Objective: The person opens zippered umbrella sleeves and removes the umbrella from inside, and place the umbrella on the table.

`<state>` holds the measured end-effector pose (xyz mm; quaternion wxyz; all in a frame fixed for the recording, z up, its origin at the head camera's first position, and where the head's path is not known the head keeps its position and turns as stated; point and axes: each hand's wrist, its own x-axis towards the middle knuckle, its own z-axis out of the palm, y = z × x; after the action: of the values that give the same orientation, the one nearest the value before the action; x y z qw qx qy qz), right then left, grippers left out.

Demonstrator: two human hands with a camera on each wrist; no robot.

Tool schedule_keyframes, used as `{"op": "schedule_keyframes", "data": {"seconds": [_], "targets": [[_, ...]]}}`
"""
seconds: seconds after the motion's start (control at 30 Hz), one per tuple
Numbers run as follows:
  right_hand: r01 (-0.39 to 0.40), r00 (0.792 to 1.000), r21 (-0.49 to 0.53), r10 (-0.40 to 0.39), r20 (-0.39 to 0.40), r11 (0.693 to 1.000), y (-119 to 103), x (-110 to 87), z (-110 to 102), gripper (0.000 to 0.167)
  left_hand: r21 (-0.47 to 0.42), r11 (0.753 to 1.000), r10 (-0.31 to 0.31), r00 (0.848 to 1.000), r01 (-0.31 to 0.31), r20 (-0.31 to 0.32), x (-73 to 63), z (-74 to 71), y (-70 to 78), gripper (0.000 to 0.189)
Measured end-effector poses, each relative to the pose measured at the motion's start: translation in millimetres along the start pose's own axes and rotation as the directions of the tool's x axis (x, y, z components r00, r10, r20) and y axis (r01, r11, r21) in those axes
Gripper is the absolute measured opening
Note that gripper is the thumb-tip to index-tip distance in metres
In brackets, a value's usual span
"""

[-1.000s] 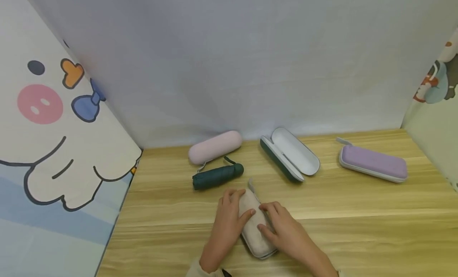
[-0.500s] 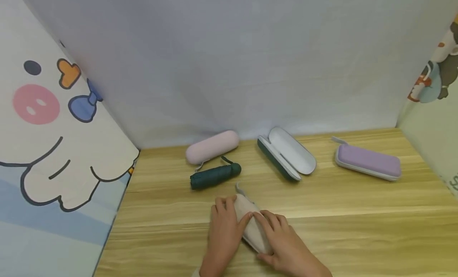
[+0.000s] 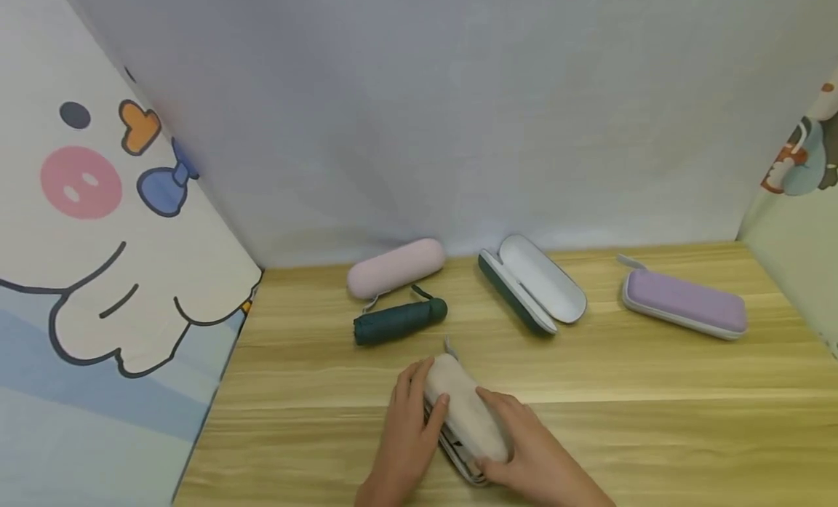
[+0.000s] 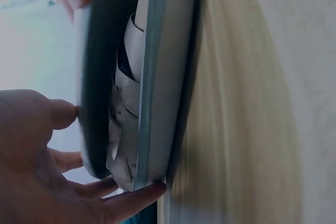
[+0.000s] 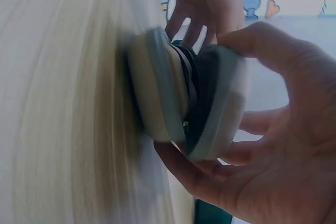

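A beige umbrella case (image 3: 468, 409) lies at an angle near the front of the wooden table, its lid partly raised along the left side. Inside, a folded beige umbrella (image 4: 126, 98) shows through the gap. My left hand (image 3: 407, 430) holds the case's left side and far end; its thumb touches the lid rim and a finger reaches the base. On the other side, my right hand (image 3: 533, 452) grips the lid, with the thumb at its near end and fingers along the right edge. The right wrist view shows the lid (image 5: 231, 103) tilted away from the base (image 5: 149, 87).
Behind my hands lie a dark green folded umbrella (image 3: 399, 322) and a closed pink case (image 3: 396, 267). A green case (image 3: 546, 281) with a white lining stands open at the back. To the right is a closed purple case (image 3: 684, 302). Cloth covers the back wall (image 3: 458, 129).
The beige case's lid has lifted on its left side, exposing the inside. My left thumb has moved to the lid's edge, while my right hand has spread along the lid.
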<state>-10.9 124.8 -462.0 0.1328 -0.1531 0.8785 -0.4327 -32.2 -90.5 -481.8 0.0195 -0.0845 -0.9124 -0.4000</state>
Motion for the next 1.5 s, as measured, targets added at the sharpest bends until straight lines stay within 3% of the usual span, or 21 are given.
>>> {"op": "schedule_keyframes", "data": {"seconds": [0.07, 0.17, 0.3, 0.37, 0.47, 0.53, 0.6, 0.7, 0.83, 0.93, 1.03, 1.17, 1.23, 1.33, 1.43, 1.5], "targets": [[-0.045, 0.999, 0.098, 0.043, 0.025, 0.994, 1.9, -0.2, -3.7, 0.084, -0.065, 0.998, -0.003, 1.000, 0.004, 0.015, 1.9, -1.5, -1.0, 0.058], [-0.105, 0.994, 0.255, 0.094, 0.056, 0.961, 6.6, -2.3, -7.0, 0.081, -0.120, 0.993, -0.017, 0.999, 0.020, 0.031, 3.7, -3.2, -2.4, 0.059], [-0.110, 0.994, 0.412, 0.098, 0.051, 0.905, 15.2, -4.6, -9.0, 0.073, -0.111, 0.994, 0.003, 0.999, 0.002, 0.047, 4.3, -6.5, -5.8, 0.057], [-0.106, 0.994, 0.492, 0.099, 0.041, 0.864, 19.5, -4.6, -10.0, 0.067, -0.072, 0.997, 0.048, 0.996, -0.042, 0.078, 5.8, -9.4, -9.0, 0.056], [-0.111, 0.994, 0.632, 0.092, 0.063, 0.767, 25.7, -4.7, -13.3, 0.062, 0.029, 0.987, 0.154, 0.979, -0.159, 0.130, 7.4, -13.5, -13.8, 0.046], [-0.154, 0.988, 0.717, 0.117, 0.101, 0.680, 28.9, -4.6, -16.6, 0.060, 0.106, 0.966, 0.217, 0.962, -0.236, 0.164, 8.6, -15.9, -15.2, 0.041], [-0.184, 0.982, 0.766, 0.139, 0.125, 0.616, 31.4, -3.9, -20.3, 0.057, 0.198, 0.928, 0.282, 0.942, -0.316, 0.181, 9.8, -17.9, -14.9, 0.039], [-0.217, 0.974, 0.796, 0.180, 0.137, 0.565, 34.2, -2.5, -24.7, 0.053, 0.339, 0.839, 0.361, 0.902, -0.425, 0.237, 13.1, -21.5, -12.3, 0.048], [-0.224, 0.969, 0.807, 0.210, 0.126, 0.547, 35.9, -0.3, -27.8, 0.052, 0.439, 0.699, 0.418, 0.821, -0.564, 0.389, 18.0, -27.7, -7.4, 0.063], [-0.220, 0.969, 0.817, 0.218, 0.119, 0.533, 36.8, 1.9, -28.7, 0.053, 0.444, 0.637, 0.429, 0.768, -0.630, 0.476, 21.9, -31.8, -4.3, 0.066], [-0.210, 0.968, 0.827, 0.227, 0.103, 0.522, 37.2, 4.3, -29.5, 0.054, 0.459, 0.573, 0.454, 0.730, -0.679, 0.511, 26.5, -34.8, -0.3, 0.061], [-0.183, 0.970, 0.822, 0.233, 0.064, 0.539, 38.8, 6.1, -31.1, 0.050, 0.470, 0.475, 0.496, 0.667, -0.744, 0.556, 32.8, -36.2, 9.6, 0.055], [-0.179, 0.971, 0.814, 0.235, 0.054, 0.552, 39.9, 6.5, -32.1, 0.048, 0.452, 0.447, 0.500, 0.635, -0.772, 0.589, 35.0, -35.9, 14.5, 0.057], [-0.189, 0.970, 0.807, 0.236, 0.064, 0.559, 41.3, 7.1, -34.3, 0.046, 0.419, 0.435, 0.488, 0.600, -0.797, 0.634, 36.6, -34.4, 19.6, 0.060], [-0.202, 0.968, 0.805, 0.238, 0.078, 0.558, 42.3, 7.1, -36.2, 0.046, 0.392, 0.441, 0.476, 0.581, -0.807, 0.660, 37.6, -32.5, 22.0, 0.059], [-0.205, 0.968, 0.804, 0.236, 0.083, 0.558, 43.1, 6.9, -36.8, 0.045, 0.376, 0.455, 0.466, 0.576, -0.807, 0.672, 38.7, -31.3, 22.8, 0.057]]}}
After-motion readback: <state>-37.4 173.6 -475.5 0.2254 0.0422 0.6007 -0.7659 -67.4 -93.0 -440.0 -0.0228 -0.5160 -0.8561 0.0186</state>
